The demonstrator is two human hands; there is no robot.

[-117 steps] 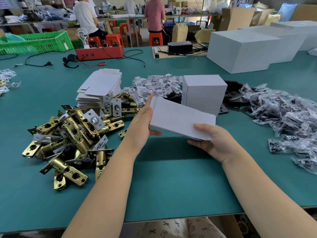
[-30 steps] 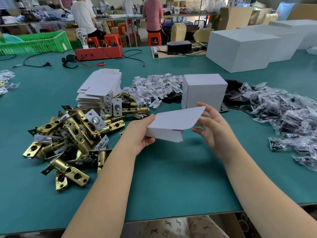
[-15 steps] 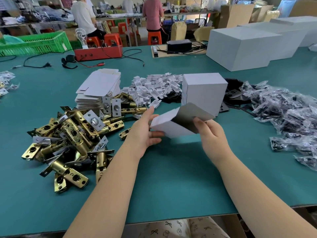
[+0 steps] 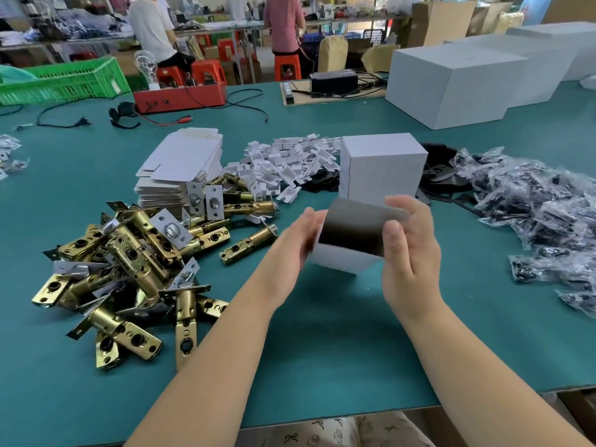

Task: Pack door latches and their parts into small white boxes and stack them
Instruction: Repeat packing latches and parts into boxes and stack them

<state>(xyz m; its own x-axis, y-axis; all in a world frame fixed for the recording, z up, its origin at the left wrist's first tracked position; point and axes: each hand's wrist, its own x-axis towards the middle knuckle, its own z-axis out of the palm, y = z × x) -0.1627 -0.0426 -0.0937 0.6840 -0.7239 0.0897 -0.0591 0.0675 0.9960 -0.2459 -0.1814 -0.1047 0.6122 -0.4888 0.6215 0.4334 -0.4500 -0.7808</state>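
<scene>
A small white box (image 4: 342,259) is held above the green table between both hands, its open end facing me and its inside dark. My left hand (image 4: 292,240) holds its left side, slightly blurred. My right hand (image 4: 408,250) grips the right side, thumb on the front edge and fingers curled over the top. A pile of brass door latches (image 4: 129,262) lies to the left. Flat white box blanks (image 4: 182,169) are stacked behind the latches. A stack of closed white boxes (image 4: 383,166) stands just behind the held box.
Small white folded inserts (image 4: 287,162) lie heaped at centre back. Clear bags of black parts (image 4: 532,214) spread along the right, with black plates (image 4: 442,169) beside them. Large white cartons (image 4: 451,82), a red device (image 4: 180,98) and a green crate (image 4: 61,82) line the far edge.
The flat blank has been opened into a box shape. Its open end has turned toward me, and both hands have closed in on its sides.
</scene>
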